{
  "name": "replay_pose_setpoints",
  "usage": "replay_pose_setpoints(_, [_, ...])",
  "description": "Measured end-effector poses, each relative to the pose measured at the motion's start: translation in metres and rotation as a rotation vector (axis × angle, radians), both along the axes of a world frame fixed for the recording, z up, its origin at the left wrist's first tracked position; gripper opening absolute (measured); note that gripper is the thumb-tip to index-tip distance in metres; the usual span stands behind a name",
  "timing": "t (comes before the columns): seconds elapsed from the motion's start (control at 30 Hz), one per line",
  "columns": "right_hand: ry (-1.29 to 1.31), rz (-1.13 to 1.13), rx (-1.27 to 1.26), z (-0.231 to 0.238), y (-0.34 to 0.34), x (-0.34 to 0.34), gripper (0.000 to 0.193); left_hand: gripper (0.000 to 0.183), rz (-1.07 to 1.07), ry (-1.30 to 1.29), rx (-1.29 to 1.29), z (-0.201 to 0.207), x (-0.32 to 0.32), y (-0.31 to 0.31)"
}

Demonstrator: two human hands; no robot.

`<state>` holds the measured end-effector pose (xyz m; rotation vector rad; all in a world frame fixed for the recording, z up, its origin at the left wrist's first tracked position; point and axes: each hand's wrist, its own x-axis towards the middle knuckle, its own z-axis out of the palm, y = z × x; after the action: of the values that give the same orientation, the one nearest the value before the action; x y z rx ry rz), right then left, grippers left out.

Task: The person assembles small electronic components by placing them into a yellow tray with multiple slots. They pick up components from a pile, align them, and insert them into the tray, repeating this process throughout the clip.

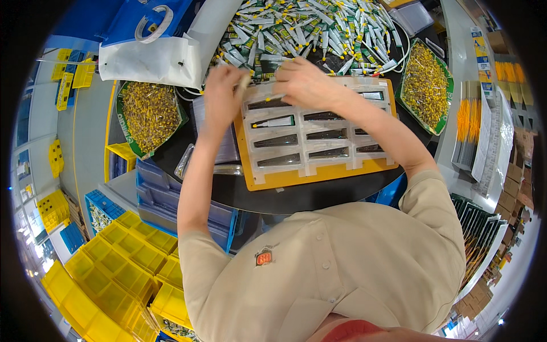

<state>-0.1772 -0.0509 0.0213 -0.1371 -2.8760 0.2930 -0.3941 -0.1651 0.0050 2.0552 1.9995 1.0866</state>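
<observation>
Worktop: black, with a curved near edge (239,199).
Slotted tray: translucent white (305,145), on a yellow-orange board (250,180), slightly tilted, in front of the person.
Small tube: white with yellow tip (280,121), lying in a left-column slot.
Tube heap: white-and-green tubes (319,25), spread across the worktop's far part.
Left hand: over the tray's upper left corner (223,91), fingers bent, blurred; cannot tell whether it grips anything.
Right hand: above the tray's far edge (302,82), fingers curled; grip unclear.
Bags: clear-fronted, filled with small yellow-brown pieces, left (149,117) and right (424,85).
Room, left: stacked yellow bins (108,268).
Room, right: brown cardboard boxes (521,171).
</observation>
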Motion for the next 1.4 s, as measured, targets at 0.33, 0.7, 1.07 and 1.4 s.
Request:
replay_pose_setpoints(0.33, [-0.159, -0.399, 0.015, -0.030, 0.043, -0.067, 0.016, 0.027, 0.169, 0.444, -0.429, -0.014, 0.002, 0.108])
replay_pose_setpoints(0.7, [0.349, 0.158, -0.334, -0.003, -0.071, 0.055, 0.021, 0.016, 0.093, -1.099, 0.087, 0.010, 0.032, -0.056])
replay_pose_setpoints(1.07, [0.189, -0.620, -0.005, -0.037, 0.048, -0.002, 0.016, 0.027, -0.239, -0.208, -0.119, 0.003, 0.092, -0.138])
replay_pose_setpoints(1.4, [0.067, -0.507, -0.813, 0.016, 0.001, 0.142, 0.009, 0.023, -0.141, -0.011, -0.096, 0.008, 0.032, -0.091])
